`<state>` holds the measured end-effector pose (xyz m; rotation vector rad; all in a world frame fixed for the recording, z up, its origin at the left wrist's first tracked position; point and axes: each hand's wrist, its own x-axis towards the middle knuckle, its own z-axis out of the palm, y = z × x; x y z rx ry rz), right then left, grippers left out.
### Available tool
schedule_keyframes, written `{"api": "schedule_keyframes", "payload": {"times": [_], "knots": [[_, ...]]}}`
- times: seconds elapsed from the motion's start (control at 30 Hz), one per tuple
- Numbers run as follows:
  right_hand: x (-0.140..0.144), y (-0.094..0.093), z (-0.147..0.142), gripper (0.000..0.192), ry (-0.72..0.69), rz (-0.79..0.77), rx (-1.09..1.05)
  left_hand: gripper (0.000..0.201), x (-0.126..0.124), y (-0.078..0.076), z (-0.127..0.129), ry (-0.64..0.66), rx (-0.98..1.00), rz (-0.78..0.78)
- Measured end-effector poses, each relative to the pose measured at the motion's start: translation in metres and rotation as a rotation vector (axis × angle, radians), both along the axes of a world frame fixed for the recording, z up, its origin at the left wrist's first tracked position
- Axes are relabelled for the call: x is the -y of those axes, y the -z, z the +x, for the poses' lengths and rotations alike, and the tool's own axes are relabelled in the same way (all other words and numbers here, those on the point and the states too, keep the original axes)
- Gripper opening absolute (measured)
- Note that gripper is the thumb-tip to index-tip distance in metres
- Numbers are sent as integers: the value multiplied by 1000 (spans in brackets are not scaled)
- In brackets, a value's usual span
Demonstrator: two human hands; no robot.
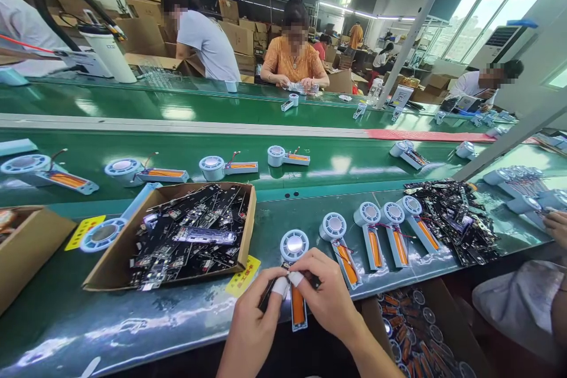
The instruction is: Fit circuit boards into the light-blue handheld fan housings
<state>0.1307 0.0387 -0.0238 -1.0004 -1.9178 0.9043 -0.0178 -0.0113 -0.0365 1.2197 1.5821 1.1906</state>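
A pale blue handheld fan housing [295, 245] lies at the bench's front edge, its round head away from me. An orange battery [298, 307] shows in its open handle. My left hand [253, 314] is closed on a dark circuit board [267, 294], mostly covered by the fingers. My right hand [330, 298] pinches at the board's upper end, over the top of the handle; what lies between its fingertips is too small and hidden to make out. Both thumbs wear white coverings, and their tips nearly meet.
Left of my hands stands a cardboard box [250, 218] of circuit boards. More fan housings [333, 226] and a heap of boards [460, 218] lie rightward. Beyond runs a green conveyor [341, 162] carrying housings. A co-worker's hand [556, 225] is at far right; several people work opposite.
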Motion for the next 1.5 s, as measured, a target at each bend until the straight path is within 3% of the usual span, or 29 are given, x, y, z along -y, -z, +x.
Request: {"api": "schedule_keyframes", "payload": {"times": [0.1, 0.2, 0.43, 0.53, 0.67, 0.77, 0.93, 1.13, 1.27, 1.37, 1.5], "knots": [[0, -2, -3, 20, 66, -42, -5, 40, 3, 6, 1, -60, 100, -57], [1, 1, -6, 22, 103, 52, 74, 48, 4, 9, 1, -85, 124, -69], [5, 9, -8, 23, 118, 283, 229, 33, 9, 12, -5, -72, -214, 179], [2, 4, -3, 22, 70, 250, 224, 29, 8, 10, -10, -35, -268, 265], [-8, -5, 6, 20, -82, 89, 166, 28, 1, 1, -19, 78, -162, 188], [-12, -7, 9, 18, -130, 59, 120, 30, -4, -4, -25, 147, -78, 144], [-10, -6, 3, 16, -72, 34, 113, 28, -8, -3, -29, 205, -90, 201], [-9, -13, 18, 18, -59, -81, 36, 37, -5, 4, -31, 138, -171, 75], [5, -11, 39, 29, 66, -98, 251, 46, 2, 10, -39, 175, -210, -24], [15, -8, 44, 35, -15, -69, 426, 44, 4, 12, -42, 231, -309, 69], [14, -2, 35, 31, 65, 71, 338, 49, 4, 10, -38, 288, -514, 190]]}}
